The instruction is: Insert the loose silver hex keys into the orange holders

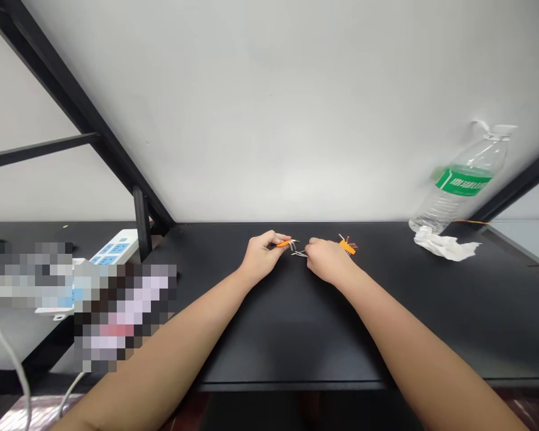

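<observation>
My left hand (263, 254) is closed around a small orange piece (284, 243), whose thin metal prongs point right. Just to the right, my right hand (324, 257) has its fingers pressed together beside thin silvery metal pieces (299, 254); whether it grips them is too small to tell. Past the right hand lies an orange holder (347, 246) with several thin metal pieces sticking out of it, partly hidden by that hand. Both hands are over the back middle of the black table (291, 335).
A clear plastic bottle (465, 179) with a green label leans at the back right, a crumpled white tissue (447, 245) before it. On the left are a white power strip (117, 246), cables and a blurred patch. A black metal frame (117, 161) rises there; a pale wall stands behind.
</observation>
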{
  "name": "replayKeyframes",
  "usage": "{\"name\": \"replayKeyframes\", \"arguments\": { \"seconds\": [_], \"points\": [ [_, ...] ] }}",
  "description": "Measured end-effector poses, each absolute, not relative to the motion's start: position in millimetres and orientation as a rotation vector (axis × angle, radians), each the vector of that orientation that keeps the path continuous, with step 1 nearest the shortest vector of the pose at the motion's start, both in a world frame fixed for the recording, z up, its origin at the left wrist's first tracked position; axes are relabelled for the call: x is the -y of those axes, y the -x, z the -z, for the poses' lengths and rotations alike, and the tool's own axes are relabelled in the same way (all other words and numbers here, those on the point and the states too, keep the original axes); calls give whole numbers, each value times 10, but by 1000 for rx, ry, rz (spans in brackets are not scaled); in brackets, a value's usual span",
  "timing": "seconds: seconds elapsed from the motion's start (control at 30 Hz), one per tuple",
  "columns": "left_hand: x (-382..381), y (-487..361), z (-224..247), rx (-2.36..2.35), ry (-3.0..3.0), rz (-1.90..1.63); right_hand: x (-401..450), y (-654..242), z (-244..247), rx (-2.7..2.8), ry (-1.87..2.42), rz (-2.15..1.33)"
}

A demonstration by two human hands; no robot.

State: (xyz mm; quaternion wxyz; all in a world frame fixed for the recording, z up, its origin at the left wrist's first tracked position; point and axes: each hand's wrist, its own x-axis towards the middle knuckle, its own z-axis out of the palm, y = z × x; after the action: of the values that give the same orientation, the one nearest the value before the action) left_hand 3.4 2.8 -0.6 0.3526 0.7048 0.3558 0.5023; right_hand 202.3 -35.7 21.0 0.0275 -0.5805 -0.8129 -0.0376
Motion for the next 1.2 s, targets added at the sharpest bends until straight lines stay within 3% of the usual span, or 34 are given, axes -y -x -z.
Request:
{"name": "replayKeyframes", "arguments": {
  "seconds": [0.37, 0.83, 1.2],
  "points": [
    [-33, -9, -1, -940, -1847, -1329, 484, -2135, -449, 2263, 1438, -265],
    [-7, -29, 4, -942, -1925, -1302, 446, -2155, -404, 2259, 1259, -206],
    [64, -30, -28, -935, -2396, -1154, 453, -1939, -372, 2079, 1246, -325]
  ]
}}
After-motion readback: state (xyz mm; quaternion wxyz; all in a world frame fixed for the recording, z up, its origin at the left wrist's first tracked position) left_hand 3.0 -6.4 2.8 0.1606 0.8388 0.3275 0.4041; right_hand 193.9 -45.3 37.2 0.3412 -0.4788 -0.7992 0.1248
